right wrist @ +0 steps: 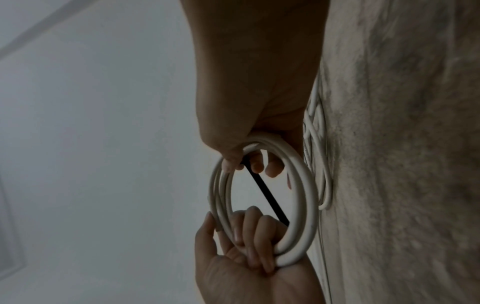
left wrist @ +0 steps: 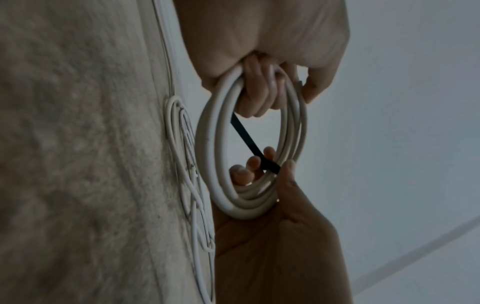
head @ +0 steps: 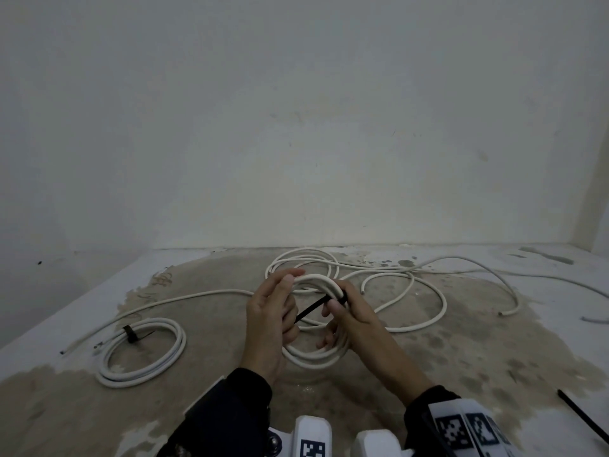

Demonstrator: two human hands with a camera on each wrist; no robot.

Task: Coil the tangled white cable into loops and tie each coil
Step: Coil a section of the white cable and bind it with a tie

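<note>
A coil of white cable [head: 318,279] hangs upright between both hands above the floor. My left hand [head: 290,305] grips its left side, fingers curled through the loops [left wrist: 262,96]. My right hand [head: 331,321] holds the opposite side and pinches a black zip tie [head: 313,308] against the coil. In the left wrist view the zip tie [left wrist: 246,139] runs slantwise across the coil's [left wrist: 207,144] opening from the left fingers to the right hand [left wrist: 270,164]. The right wrist view shows the same: right hand [right wrist: 249,162], zip tie [right wrist: 267,197], coil [right wrist: 303,195], left hand [right wrist: 241,232].
A second coil [head: 141,354], bound by a dark tie [head: 131,334], lies on the floor at the left. Loose tangled cable [head: 408,278] sprawls behind the hands toward the wall [head: 296,127]. A spare black tie [head: 583,420] lies at the right front.
</note>
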